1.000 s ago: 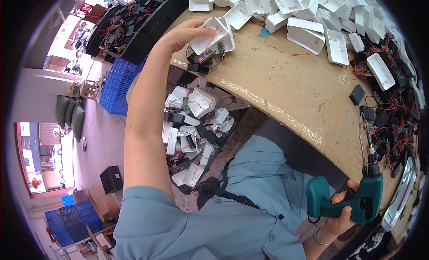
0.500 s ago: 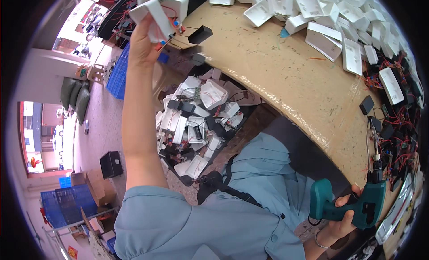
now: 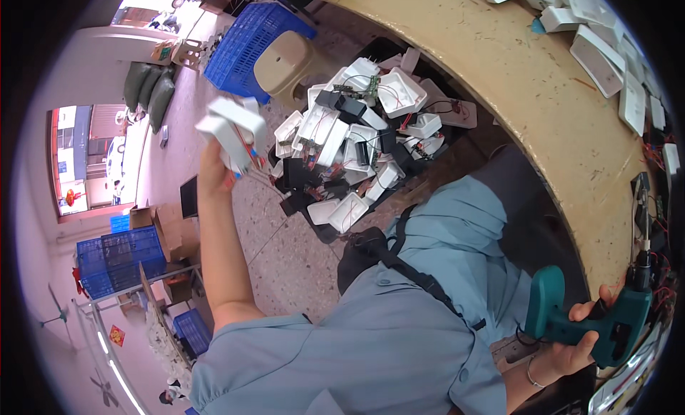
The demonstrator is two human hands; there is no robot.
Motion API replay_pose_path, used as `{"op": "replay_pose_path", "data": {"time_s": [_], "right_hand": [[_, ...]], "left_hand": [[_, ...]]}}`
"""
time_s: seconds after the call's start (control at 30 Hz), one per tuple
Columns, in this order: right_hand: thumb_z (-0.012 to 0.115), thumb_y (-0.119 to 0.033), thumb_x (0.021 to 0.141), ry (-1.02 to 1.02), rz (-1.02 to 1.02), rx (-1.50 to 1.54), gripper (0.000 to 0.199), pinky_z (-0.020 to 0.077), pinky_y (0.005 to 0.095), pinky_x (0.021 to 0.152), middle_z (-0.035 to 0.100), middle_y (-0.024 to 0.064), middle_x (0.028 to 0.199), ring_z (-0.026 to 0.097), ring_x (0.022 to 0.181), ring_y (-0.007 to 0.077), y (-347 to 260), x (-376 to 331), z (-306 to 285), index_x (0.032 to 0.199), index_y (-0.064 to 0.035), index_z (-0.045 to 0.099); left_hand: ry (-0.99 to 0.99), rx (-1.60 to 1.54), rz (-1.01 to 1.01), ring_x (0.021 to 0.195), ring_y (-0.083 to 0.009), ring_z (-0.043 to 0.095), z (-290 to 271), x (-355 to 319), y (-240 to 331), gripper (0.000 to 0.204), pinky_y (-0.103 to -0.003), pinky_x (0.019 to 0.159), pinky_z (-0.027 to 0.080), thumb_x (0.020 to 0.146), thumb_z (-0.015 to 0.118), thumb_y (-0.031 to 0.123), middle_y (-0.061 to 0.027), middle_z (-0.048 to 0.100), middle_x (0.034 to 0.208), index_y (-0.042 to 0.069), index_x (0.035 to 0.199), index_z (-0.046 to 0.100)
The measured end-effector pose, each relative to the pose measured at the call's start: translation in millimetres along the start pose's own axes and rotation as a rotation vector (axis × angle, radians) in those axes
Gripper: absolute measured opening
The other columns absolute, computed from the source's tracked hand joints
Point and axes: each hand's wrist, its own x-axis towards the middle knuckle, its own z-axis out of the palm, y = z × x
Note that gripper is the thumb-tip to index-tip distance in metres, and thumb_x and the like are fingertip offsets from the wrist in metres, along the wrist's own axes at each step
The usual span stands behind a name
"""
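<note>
My left hand point(image 3: 213, 174) is raised at the left and grips a pair of white plastic casing halves point(image 3: 230, 138), with red wires and small coloured parts hanging between them. Motion blurs the casing a little. Low at the right, my right hand point(image 3: 569, 353) is wrapped around the handle of a green cordless drill point(image 3: 615, 328). The drill's black chuck and long bit point away from me, beside the table edge. Between my arms, beyond my lap, lies a heap of white casings point(image 3: 338, 139) mixed with black boxes, circuit boards and wires.
A tan table point(image 3: 531, 79) curves along the right, with white shells point(image 3: 604, 58) piled at its far end. Past the heap stand a beige stool point(image 3: 284, 64) and a blue crate point(image 3: 250, 45). More blue crates point(image 3: 121, 256) and cardboard are at the left.
My left hand has swung off the table edge, down and out over the floor, still with the casing. The view has turned left. My right hand keeps the drill.
</note>
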Motion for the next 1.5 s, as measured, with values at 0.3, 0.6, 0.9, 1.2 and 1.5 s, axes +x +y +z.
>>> {"op": "replay_pose_path", "data": {"time_s": [0.3,0.6,0.9,1.2,1.5], "right_hand": [[0.059,-0.04,0.078,-0.009,-0.001,-0.102,0.073,0.0382,0.0193,0.051,0.044,0.0219,0.117,0.049,0.067,0.0128,-6.2,7.5,18.0,0.126,0.0062,0.028],[0.058,-0.041,0.078,-0.029,0.0,-0.106,0.074,0.0362,0.0185,0.05,0.042,0.0227,0.119,0.048,0.067,0.0128,-0.5,9.5,18.3,0.126,0.0066,0.027],[0.059,-0.036,0.079,-0.047,0.016,-0.018,0.069,0.0361,0.0197,0.054,0.043,0.0223,0.119,0.048,0.069,0.0136,2.6,9.3,10.0,0.126,0.005,0.029],[0.059,-0.037,0.079,-0.066,0.017,-0.008,0.07,0.0362,0.0199,0.055,0.042,0.0219,0.12,0.048,0.071,0.0131,4.3,8.5,7.1,0.126,0.0052,0.028],[0.062,-0.032,0.078,-0.089,0.029,0.078,0.066,0.0373,0.0212,0.059,0.042,0.0205,0.122,0.047,0.072,0.013,5.1,7.8,5.6,0.125,0.0051,0.031]], "left_hand": [[0.219,-0.117,-0.222,0.089,-0.0249,0.057,-20.6,-79.8,-120.3,0.047,-0.039,0.078,0.048,0.079,0.054,0.024,-0.0119,0.055,0.105,0.004,0.119,0.04],[0.249,-0.105,-0.26,0.099,-0.0201,0.051,3.5,-102.9,-154.7,0.045,-0.034,0.086,0.041,0.08,0.058,0.019,-0.0056,0.052,0.109,0.006,0.119,0.041],[0.226,-0.14,-0.091,0.105,-0.0231,0.05,-11.6,-80.3,-116.1,0.053,-0.037,0.091,0.038,0.075,0.064,0.023,-0.0076,0.051,0.114,0.005,0.12,0.041],[-0.006,0.465,-0.137,0.107,-0.0192,0.048,-9.9,-74.3,-101.2,0.042,-0.032,0.091,0.038,0.059,0.065,0.005,-0.009,0.05,0.117,0.002,0.101,0.058],[-0.085,1.128,0.305,0.111,-0.0317,0.043,18.2,-96.9,-122.4,0.042,-0.035,0.094,0.034,0.054,0.07,0.005,-0.0157,0.039,0.12,0.004,0.094,0.059]]}}
